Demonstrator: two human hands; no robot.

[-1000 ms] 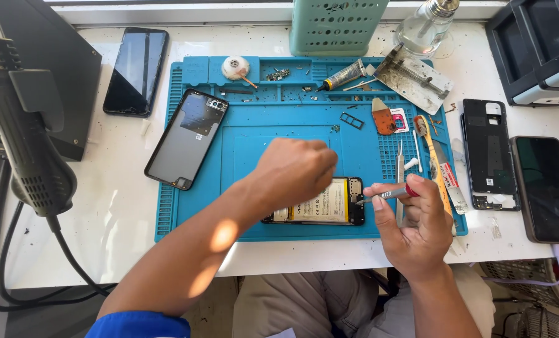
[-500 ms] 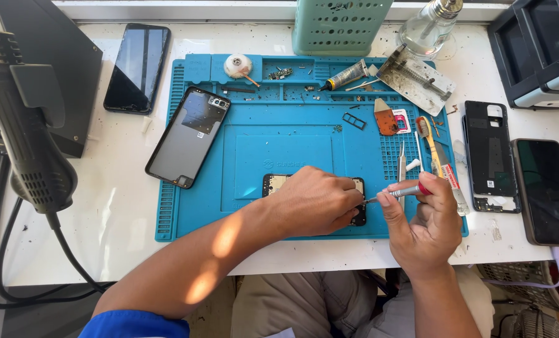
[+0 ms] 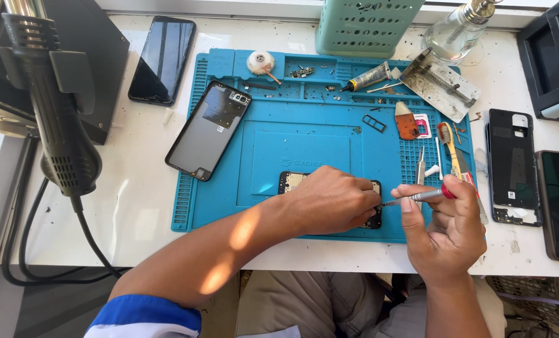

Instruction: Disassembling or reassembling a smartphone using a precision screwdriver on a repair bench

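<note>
We're working at a white tabletop (image 3: 135, 206), scuffed and sunlit, with a blue repair mat (image 3: 304, 144) covering its middle. We're seeing a window ledge along the far edge, and a green perforated bin (image 3: 367, 25) and a glass pump bottle (image 3: 458, 31) standing there.

Near the mat's front edge we're pinning an opened phone (image 3: 292, 180) flat; our left hand (image 3: 329, 200) is lying over most of it, fingers curled down on its right end. Our right hand (image 3: 448, 228) is pinching a slim screwdriver with a red collar (image 3: 417, 196), tip pointing left at the phone's right end, just beside the left fingertips.

On the mat's left part a phone back cover (image 3: 209, 128) is lying tilted. Far edge of the mat: a small white roll (image 3: 260, 61), a glue tube (image 3: 368, 76), a metal clamp plate (image 3: 439, 82). Right side: a toothbrush (image 3: 448, 145) and tweezers (image 3: 421, 169), close to the right hand.

Off the mat: a dark phone (image 3: 163, 59) at the far left, a black phone frame (image 3: 511, 164) at the right edge, and a hot-air gun (image 3: 57, 119) hanging over the left edge, cable trailing down.
</note>
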